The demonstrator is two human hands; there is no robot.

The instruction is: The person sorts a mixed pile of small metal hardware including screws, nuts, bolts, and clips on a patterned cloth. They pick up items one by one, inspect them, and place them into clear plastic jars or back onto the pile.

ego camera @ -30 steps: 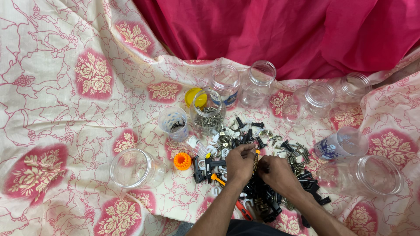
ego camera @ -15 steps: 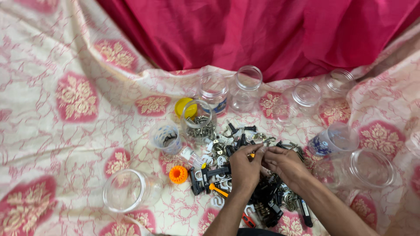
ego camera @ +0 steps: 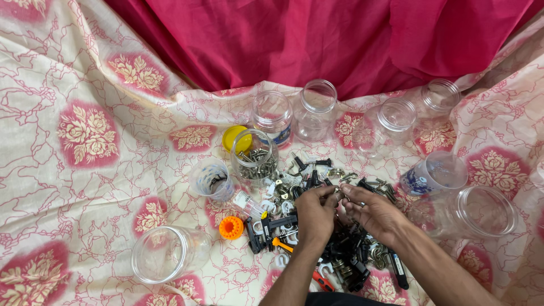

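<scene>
Both hands are working over a heap of small hardware [ego camera: 334, 226] that is lying on a cream cloth with a pink flower print [ego camera: 85, 187], near its near edge and right of the middle. The left hand [ego camera: 315, 218] is hovering over the heap with its fingers [ego camera: 328, 195] curling in towards the thumb, nearly closed; they seem to be pinching a small metal piece [ego camera: 339, 196], though it is too small to tell what kind. The right hand [ego camera: 377, 214] is lying palm-up just beside it, its fingers [ego camera: 352, 192] half open and reaching to the same spot, so the fingertips of both hands are meeting over the far side of the heap.

The heap is holding black clips, silvery hooks and screws, and a few orange-handled bits. An orange ribbed cap [ego camera: 231, 227] is sitting just left of it. A clear jar partly filled with metal screws [ego camera: 254, 156] is standing at the heap's far left side, with a yellow lid [ego camera: 235, 137] touching it behind. A small clear cup [ego camera: 211, 179] is standing further left. Empty clear jars are ranging along the far side, where a crimson cloth [ego camera: 317, 39] is overlapping the printed one. A larger empty jar [ego camera: 161, 254] is lying near the near edge on the left, and another [ego camera: 481, 212] on the right.
</scene>
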